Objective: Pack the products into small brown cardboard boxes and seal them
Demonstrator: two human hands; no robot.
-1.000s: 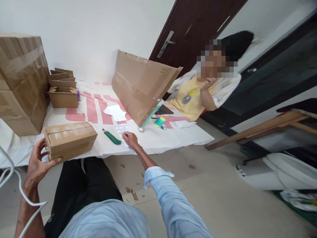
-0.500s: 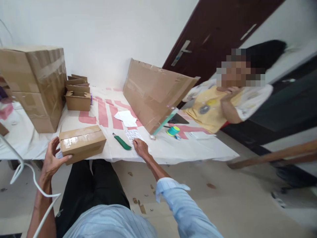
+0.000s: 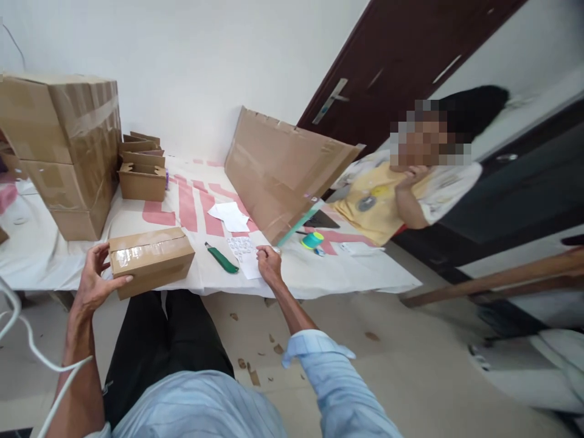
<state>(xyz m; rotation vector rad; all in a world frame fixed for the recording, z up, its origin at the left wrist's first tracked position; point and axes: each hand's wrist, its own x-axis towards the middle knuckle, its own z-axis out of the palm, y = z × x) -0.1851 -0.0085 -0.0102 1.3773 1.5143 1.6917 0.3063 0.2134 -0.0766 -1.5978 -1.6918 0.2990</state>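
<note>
A taped cardboard box (image 3: 155,261) rests at the table's front edge, slightly tilted. My left hand (image 3: 98,280) grips its left end, thumb on the near side. Beside the printed sheet (image 3: 241,246), my right hand (image 3: 269,264) is closed, fingertips pinched together; whatever they hold is too small to make out. Between the box and the sheet lies a green utility knife (image 3: 222,258). Some white papers (image 3: 229,216) lie farther back.
Large stacked boxes (image 3: 86,134) and small open boxes (image 3: 142,179) stand at the left. A big cardboard panel (image 3: 287,170) leans behind a teal tape roll (image 3: 312,240). A seated person (image 3: 374,198) is at the right. A white cable (image 3: 50,365) hangs at lower left.
My right hand has moved right and slightly up, away from the printed sheet's middle, uncovering more of it. My left hand keeps its hold on the box.
</note>
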